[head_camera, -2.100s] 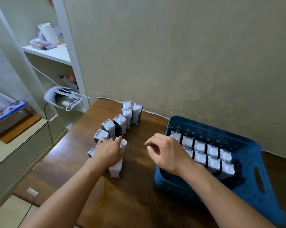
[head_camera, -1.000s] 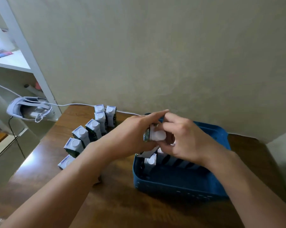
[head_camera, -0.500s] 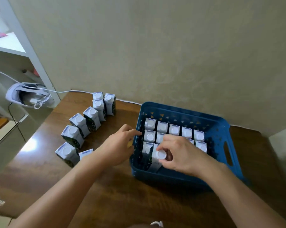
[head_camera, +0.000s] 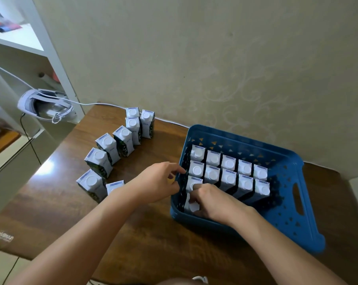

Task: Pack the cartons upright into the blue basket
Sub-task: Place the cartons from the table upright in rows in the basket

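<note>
The blue basket [head_camera: 281, 221] sits on the right of the wooden table and holds several white-capped cartons [head_camera: 229, 175] standing upright in rows. My right hand [head_camera: 213, 200] is inside the basket's near left corner, shut on a carton [head_camera: 191, 205] whose white cap shows by my thumb. My left hand [head_camera: 157, 184] hovers at the basket's left wall, fingers loosely spread and holding nothing. Several more cartons [head_camera: 112, 149] stand in a curved line on the table to the left.
A white headset [head_camera: 44, 105] with a cable lies on a ledge at the far left, under white shelves [head_camera: 19, 40]. The wall runs close behind the basket. The table's front edge [head_camera: 9, 249] is at the lower left.
My left hand carried a carton from the table row and passed it to my right hand. The right hand has lowered it into the basket's near left corner. The left hand has let go.
</note>
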